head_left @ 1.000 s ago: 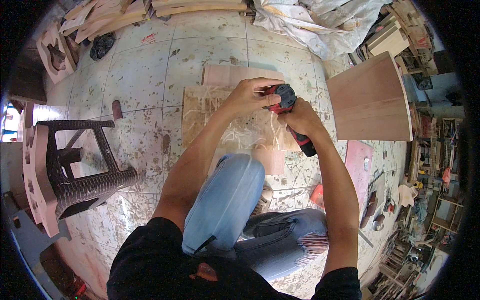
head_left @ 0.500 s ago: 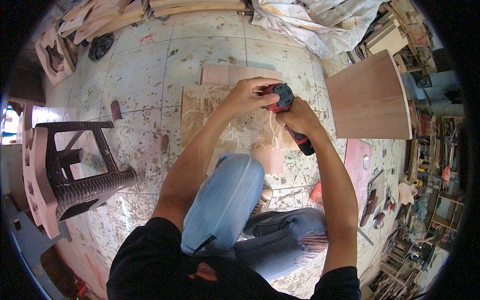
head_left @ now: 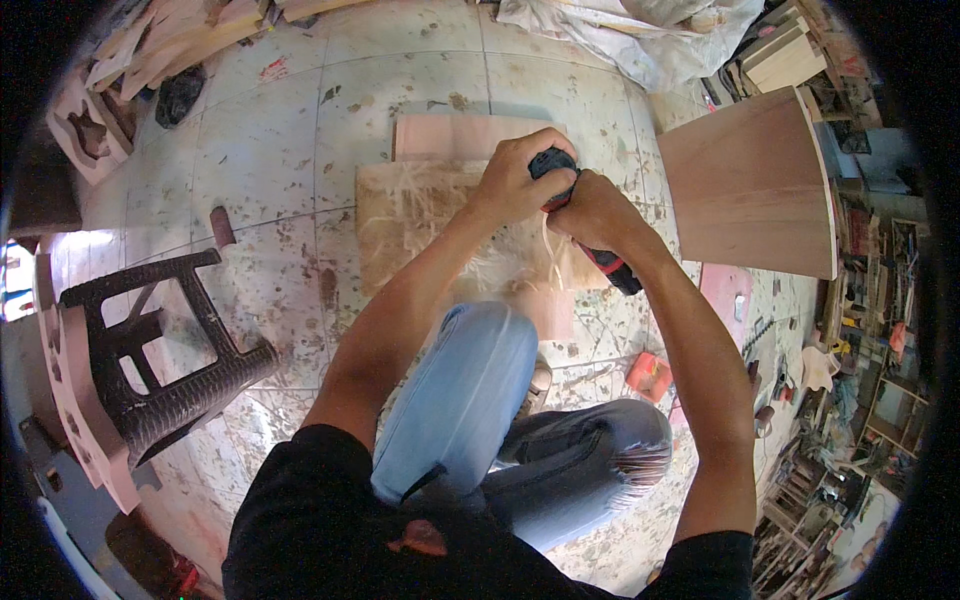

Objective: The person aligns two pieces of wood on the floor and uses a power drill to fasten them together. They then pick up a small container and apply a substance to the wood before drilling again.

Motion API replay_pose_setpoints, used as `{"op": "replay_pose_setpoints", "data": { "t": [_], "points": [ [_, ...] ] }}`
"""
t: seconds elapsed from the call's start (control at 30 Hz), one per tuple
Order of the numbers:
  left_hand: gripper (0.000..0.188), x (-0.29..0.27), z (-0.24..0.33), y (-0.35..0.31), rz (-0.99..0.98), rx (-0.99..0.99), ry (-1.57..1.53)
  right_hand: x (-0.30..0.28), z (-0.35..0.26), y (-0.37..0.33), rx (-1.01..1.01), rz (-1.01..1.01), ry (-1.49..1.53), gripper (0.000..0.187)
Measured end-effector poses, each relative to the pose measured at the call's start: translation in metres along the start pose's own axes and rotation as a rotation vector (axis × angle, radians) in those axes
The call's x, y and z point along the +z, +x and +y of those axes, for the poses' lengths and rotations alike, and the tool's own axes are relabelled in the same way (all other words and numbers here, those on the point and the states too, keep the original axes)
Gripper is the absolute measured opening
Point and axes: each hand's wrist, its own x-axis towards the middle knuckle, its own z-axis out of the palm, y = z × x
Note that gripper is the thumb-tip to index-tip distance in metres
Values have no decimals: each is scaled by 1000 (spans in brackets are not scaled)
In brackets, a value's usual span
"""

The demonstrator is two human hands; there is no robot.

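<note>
A red-and-black cordless drill (head_left: 615, 270) is between my two hands, over the right part of a pale wooden board (head_left: 385, 225). My right hand (head_left: 603, 213) is wrapped round its grip. The fingers of my left hand (head_left: 515, 180) curl over the drill's dark head and press on it. Light wood shavings (head_left: 470, 235) lie on the board. A pinkish plank (head_left: 460, 135) shows beyond the board, and a similar piece (head_left: 548, 310) shows at its near side by my knee. The drill's tip is hidden behind my hands.
A black step stool (head_left: 180, 330) stands at the left beside a shaped wooden piece (head_left: 85, 400). On the right are a large curved wooden panel (head_left: 755, 185) and a red-orange object (head_left: 650, 376). Planks (head_left: 185, 45) and a whitish sheet (head_left: 640, 35) lie at the far side.
My left hand has closed further over the drill's head, and both hands have drawn closer together. The whole view has shifted slightly.
</note>
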Motion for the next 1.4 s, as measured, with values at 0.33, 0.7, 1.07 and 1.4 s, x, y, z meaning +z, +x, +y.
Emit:
{"op": "replay_pose_setpoints", "data": {
  "t": [0.33, 0.7, 1.07, 1.4],
  "points": [
    [25, 16, -15, 3, 164, -11, -106, -3, 13, 14, 4, -30, 47, 28],
    [33, 27, -24, -8, 341, 41, -38, -7, 10, 20, 103, -118, 222, 28],
    [34, 31, -31, -2, 415, 62, -7, -6, 23, 35, 6, -149, 145, 23],
    [32, 36, -35, -2, 475, 117, 21, -8, 24, 37, 1, -121, 162, 30]
  ]
}}
